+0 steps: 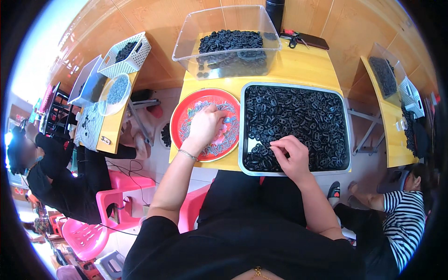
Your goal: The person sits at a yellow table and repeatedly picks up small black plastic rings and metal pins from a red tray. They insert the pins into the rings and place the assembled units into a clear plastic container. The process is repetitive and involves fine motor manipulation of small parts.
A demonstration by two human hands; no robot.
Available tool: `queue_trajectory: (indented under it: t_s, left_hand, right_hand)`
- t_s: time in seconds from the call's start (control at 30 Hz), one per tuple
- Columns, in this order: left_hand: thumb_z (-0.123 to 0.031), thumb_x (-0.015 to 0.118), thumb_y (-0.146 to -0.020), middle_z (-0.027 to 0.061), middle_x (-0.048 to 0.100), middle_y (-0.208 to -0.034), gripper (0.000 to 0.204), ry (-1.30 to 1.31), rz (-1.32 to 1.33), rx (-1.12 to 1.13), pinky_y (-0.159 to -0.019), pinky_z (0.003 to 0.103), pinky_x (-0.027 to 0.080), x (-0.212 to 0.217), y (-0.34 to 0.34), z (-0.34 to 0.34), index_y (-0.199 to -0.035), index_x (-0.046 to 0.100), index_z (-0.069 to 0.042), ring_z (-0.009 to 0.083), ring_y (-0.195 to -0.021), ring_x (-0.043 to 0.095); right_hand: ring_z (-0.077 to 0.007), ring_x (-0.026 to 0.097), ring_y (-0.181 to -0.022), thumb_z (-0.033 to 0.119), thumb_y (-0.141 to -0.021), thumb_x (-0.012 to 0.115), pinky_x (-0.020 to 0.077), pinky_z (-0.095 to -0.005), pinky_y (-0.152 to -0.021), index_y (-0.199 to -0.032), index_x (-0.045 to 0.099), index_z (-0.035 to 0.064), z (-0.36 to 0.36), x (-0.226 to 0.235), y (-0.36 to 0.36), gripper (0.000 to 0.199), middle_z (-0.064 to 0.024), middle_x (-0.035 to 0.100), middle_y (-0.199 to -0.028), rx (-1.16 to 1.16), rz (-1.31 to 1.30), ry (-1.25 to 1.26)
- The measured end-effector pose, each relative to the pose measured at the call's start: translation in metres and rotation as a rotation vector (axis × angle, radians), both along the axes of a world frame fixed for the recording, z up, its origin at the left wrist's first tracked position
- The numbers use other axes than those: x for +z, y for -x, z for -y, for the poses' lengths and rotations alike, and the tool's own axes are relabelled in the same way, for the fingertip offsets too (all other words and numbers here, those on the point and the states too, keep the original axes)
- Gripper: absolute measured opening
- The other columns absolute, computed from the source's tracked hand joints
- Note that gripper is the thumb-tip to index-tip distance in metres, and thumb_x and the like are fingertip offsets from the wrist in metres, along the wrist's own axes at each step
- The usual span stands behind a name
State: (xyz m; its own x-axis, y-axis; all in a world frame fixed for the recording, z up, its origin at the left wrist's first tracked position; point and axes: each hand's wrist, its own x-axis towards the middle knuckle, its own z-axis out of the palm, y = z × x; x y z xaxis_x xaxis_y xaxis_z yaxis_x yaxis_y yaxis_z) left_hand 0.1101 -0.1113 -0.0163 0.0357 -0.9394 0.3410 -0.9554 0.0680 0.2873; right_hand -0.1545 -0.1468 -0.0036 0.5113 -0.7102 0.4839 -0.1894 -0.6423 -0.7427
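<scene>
Two hands, one tray, one plate

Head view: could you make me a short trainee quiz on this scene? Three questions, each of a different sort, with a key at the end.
1. Which of the person's hands is over the red plate?
2. True or false: the clear bin stands beyond the tray, toward the far side of the table.
3. What colour are the pieces in the tray?
A) pink
B) white
C) black

Key:
1. The left hand; the right hand is over the tray.
2. True.
3. C, black.
</scene>
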Motion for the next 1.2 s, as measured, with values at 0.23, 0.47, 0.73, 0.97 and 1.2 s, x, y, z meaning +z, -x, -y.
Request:
queue_trajectory:
  t_s: [0.23, 0.47, 0.73, 0.97, 1.2]
  left_hand:
    - [-0.007, 0.059, -0.065, 0.0103, 0.058, -0.073, 0.01, -0.07, 0.052, 0.033, -0.064, 0.036, 0.049, 0.005, 0.004, 0.006, -0.073, 0.065, -0.009, 0.0269, -0.07, 0.06]
    - [-0.008, 0.062, -0.064, 0.0125, 0.059, -0.073, 0.005, -0.144, 0.025, 0.073, -0.061, 0.038, 0.049, 0.013, 0.001, 0.015, -0.068, 0.062, -0.005, 0.0283, -0.067, 0.06]
    - [-0.002, 0.064, -0.067, 0.0064, 0.059, -0.069, 0.008, -0.057, -0.498, 0.138, -0.055, 0.024, 0.045, 0.037, 0.015, 0.011, -0.072, 0.058, -0.001, 0.0116, -0.06, 0.057]
    - [0.006, 0.061, -0.075, 0.001, 0.06, -0.077, 0.014, 0.144, -1.166, -0.091, -0.061, 0.018, 0.044, 0.067, 0.041, 0.011, -0.087, 0.057, 0.0, 0.0051, -0.068, 0.054]
    - [0.007, 0.062, -0.075, 0.0008, 0.057, -0.081, 0.018, 0.212, -1.216, -0.238, -0.062, 0.017, 0.039, 0.092, 0.053, -0.013, -0.091, 0.058, 0.002, 0.0029, -0.068, 0.05]
  right_hand:
    - [-0.016, 0.057, -0.057, 0.001, -0.072, 0.066, 0.0456, -0.0246, -0.05, -0.08, 0.062, 0.0024, 0.001, -0.002, -0.001, 0.009, -0.0075, 0.059, -0.074, 0.003, -0.009, -0.019]
    - [-0.0155, 0.057, -0.057, 0.002, -0.072, 0.066, 0.0454, -0.0241, -0.05, -0.08, 0.062, 0.002, 0.001, -0.003, -0.001, 0.01, -0.0079, 0.059, -0.074, -0.007, 0.0, -0.039]
    - [-0.0173, 0.058, -0.057, 0.004, -0.072, 0.066, 0.0455, -0.0259, -0.05, -0.079, 0.062, 0.0029, 0.003, -0.007, -0.001, 0.008, -0.0076, 0.059, -0.073, -0.006, -0.009, -0.055]
    - [-0.0198, 0.058, -0.058, 0.006, -0.073, 0.066, 0.0448, -0.0285, -0.051, -0.079, 0.062, 0.0044, 0.004, -0.007, -0.001, 0.007, -0.0071, 0.058, -0.071, 0.0, -0.033, -0.006]
    - [-0.0203, 0.058, -0.059, 0.006, -0.073, 0.065, 0.045, -0.0287, -0.052, -0.079, 0.062, 0.0048, 0.004, -0.007, -0.001, 0.007, -0.0068, 0.058, -0.071, -0.007, -0.069, -0.023]
